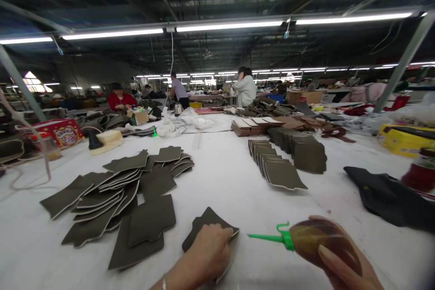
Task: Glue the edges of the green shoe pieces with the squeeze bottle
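My right hand (343, 263) is wrapped round a squeeze glue bottle (319, 238) of brownish see-through plastic, tipped on its side. Its thin green nozzle points left, a short gap from a dark olive leather piece (207, 222). Over that piece my left hand (212, 253) lies with fingers curled, gripping its right edge, which shows a pale underside. The hand covers much of the piece. To the left lies a loose heap of similar leather pieces (152, 217). Beyond my hands, overlapping rows of leather pieces (283, 174) are fanned out on the white table (217, 167).
At the right are a black folded material (384, 195), a dark red jar (421, 170) and a yellow box (396, 140). Brown stacked pieces (251, 128) and plastic bags (183, 122) lie further back. A red bag (64, 132) stands left. Several people work in the background.
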`<state>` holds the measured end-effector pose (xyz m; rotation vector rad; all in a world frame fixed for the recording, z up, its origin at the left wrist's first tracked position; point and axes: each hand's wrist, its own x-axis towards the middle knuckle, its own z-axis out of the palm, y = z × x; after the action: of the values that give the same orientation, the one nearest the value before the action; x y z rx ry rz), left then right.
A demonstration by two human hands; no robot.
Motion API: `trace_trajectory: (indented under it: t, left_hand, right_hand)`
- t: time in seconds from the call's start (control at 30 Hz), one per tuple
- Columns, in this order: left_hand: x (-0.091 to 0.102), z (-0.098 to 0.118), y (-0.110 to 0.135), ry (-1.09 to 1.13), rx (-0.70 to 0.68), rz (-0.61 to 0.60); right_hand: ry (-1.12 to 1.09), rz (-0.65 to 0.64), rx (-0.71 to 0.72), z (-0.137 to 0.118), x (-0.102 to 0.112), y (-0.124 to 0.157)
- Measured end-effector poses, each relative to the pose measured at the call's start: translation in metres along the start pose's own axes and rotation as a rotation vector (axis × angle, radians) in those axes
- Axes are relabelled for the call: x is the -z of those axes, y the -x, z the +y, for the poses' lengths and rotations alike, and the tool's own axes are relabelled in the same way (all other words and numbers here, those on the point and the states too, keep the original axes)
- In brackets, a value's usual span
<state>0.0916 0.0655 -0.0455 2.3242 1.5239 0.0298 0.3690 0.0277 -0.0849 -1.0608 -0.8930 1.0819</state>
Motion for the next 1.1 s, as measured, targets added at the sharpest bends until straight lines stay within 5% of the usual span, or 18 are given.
trace_trajectory:
  t: [0.23, 0.47, 0.73, 1.1]
  left_hand:
    - [-0.004, -0.011, -0.003, 0.133, -0.027, -0.010]
    - [-0.004, -0.012, -0.005, 0.134, -0.040, -0.014]
    - [-0.003, -0.010, -0.005, 0.037, -0.080, 0.004]
    - [-0.005, -0.010, -0.004, -0.003, -0.078, 0.007]
  right_hand:
    - [0.644, 0.008, 0.281, -0.015, -0.033, 0.013]
    - [0.958, -0.190, 0.627, -0.007, -0.047, 0.006]
    - [1.003, -0.329, 0.716, -0.011, -0.058, 0.006]
    - [0.962, -0.269, 0.626, -0.003, -0.052, 0.007]
